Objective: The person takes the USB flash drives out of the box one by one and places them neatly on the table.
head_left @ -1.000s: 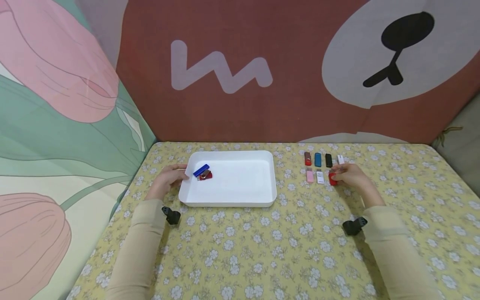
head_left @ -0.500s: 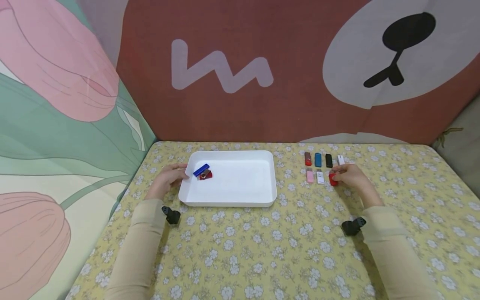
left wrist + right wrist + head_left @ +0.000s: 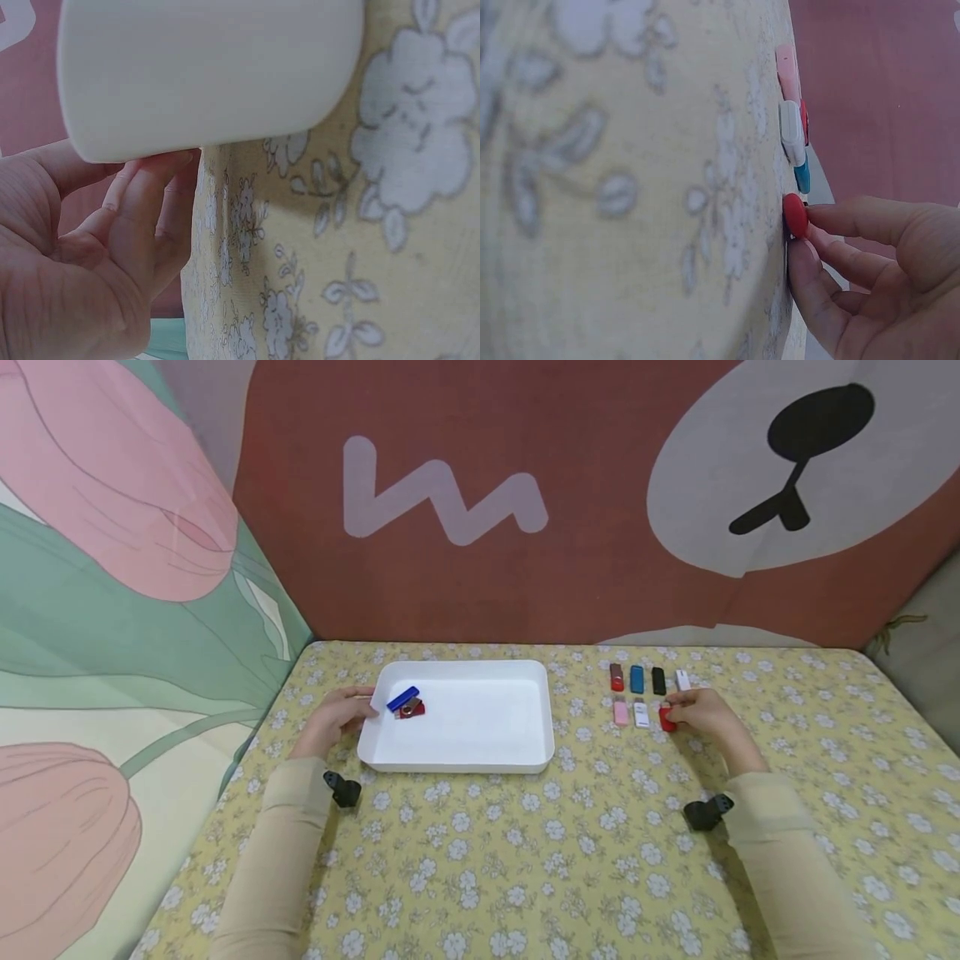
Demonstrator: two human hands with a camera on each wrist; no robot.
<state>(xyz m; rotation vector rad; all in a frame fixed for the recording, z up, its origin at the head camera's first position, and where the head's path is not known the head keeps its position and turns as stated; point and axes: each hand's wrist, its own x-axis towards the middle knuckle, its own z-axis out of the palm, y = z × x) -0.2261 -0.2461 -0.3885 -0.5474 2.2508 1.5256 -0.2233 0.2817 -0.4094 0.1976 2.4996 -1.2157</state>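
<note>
At the left end of a white plastic tray [image 3: 480,722], my left hand [image 3: 324,725] holds the side wall, thumb over the rim and fingers against the outside [image 3: 210,75]. Inside the tray lie a blue USB flash drive [image 3: 402,699] and a red one with a metal swivel cover [image 3: 411,710]. My right hand [image 3: 707,713] pinches a red USB flash drive [image 3: 796,216] between thumb and fingers, low at the tablecloth. It is at the right end of the front row, beside a white USB flash drive [image 3: 641,716] and a pink one [image 3: 620,712].
Behind that row lie a red-brown USB flash drive [image 3: 617,677], a blue one [image 3: 637,679], a black one [image 3: 658,681] and a white one [image 3: 682,680]. A yellow floral tablecloth [image 3: 487,860] covers the table. A printed backdrop [image 3: 480,585] rises behind it.
</note>
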